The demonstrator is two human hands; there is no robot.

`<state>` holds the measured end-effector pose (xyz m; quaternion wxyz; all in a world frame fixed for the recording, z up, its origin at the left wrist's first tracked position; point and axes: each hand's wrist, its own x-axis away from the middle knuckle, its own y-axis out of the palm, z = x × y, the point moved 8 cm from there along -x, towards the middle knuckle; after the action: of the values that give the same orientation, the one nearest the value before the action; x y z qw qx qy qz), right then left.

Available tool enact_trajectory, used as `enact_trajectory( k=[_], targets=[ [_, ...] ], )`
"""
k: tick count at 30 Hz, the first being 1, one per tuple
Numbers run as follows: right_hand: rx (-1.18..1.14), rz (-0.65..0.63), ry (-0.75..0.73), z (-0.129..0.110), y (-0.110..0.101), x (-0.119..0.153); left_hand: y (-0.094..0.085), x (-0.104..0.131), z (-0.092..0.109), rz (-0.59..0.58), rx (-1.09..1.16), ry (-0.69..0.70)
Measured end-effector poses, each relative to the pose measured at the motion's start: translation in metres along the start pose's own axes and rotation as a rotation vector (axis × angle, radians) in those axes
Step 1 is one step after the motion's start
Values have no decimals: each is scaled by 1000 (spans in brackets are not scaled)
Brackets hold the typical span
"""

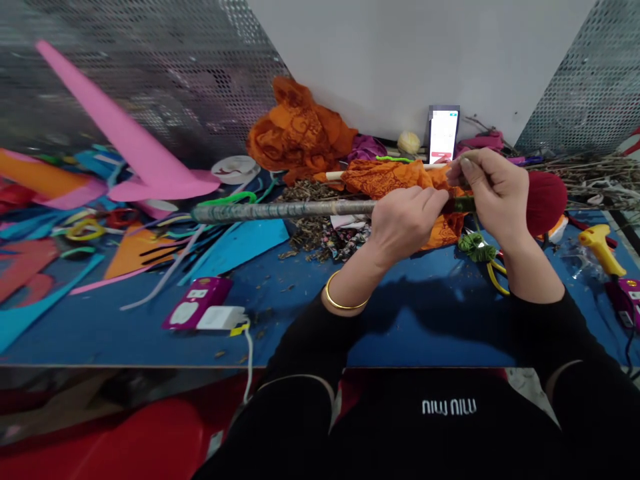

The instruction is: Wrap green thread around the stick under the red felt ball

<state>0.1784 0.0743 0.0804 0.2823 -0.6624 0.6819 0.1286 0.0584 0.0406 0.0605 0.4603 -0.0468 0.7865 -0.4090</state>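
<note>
A long stick (300, 210), wrapped in greyish, shiny material, lies level above the table. My left hand (405, 223) is closed around it. A dark red rounded head (549, 203) is at the stick's right end, partly behind my right wrist. Dark green wrapping (461, 204) shows on the stick between my hands. Just above it, my right hand (497, 190) is pinched shut on green yarn, most of which the fingers hide. A small green yarn bundle (476, 247) hangs below on a strand that runs up beside my right hand.
On the blue table (310, 320) are orange cloth (300, 130), dried plant bits (307, 237), a pink pointed hat (135, 150) and felt pieces (245, 243). A lit phone (443, 135) stands behind. A purple box (197, 303) with a white plug sits front left; a yellow glue gun (601, 247) is right.
</note>
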Motion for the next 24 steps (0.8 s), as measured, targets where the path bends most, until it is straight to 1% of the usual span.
enact_trajectory(
  k=[2, 6, 11, 14, 15, 17, 19, 21, 22, 24],
  targets=[
    [-11, -18, 13, 2, 1, 0, 1, 0, 0, -10, -5, 5],
    [-22, -9, 9, 8, 1, -1, 4, 1, 3, -37, -8, 42],
    [-67, -13, 13, 9, 3, -5, 10, 2, -3, -68, 46, 3],
    [-204, 5, 117, 8, -7, -6, 9, 3, -11, -42, 20, -31],
    [-255, -5, 160, 7, -12, -6, 7, 3, -16, -28, 8, -50],
    [-291, -72, 213, 1, -21, -5, 2, 3, -27, -10, -2, -101],
    [-179, -160, 210, -5, -34, -5, -3, 4, -38, -10, 23, -161],
    [22, -199, 206, -7, -50, -5, -6, 5, -47, -22, 79, -207],
    [97, -207, 213, -6, -58, -5, -7, 5, -50, -34, 113, -221],
    [165, -179, 205, -4, -71, -8, -7, 5, -53, -71, 181, -232]
  ],
)
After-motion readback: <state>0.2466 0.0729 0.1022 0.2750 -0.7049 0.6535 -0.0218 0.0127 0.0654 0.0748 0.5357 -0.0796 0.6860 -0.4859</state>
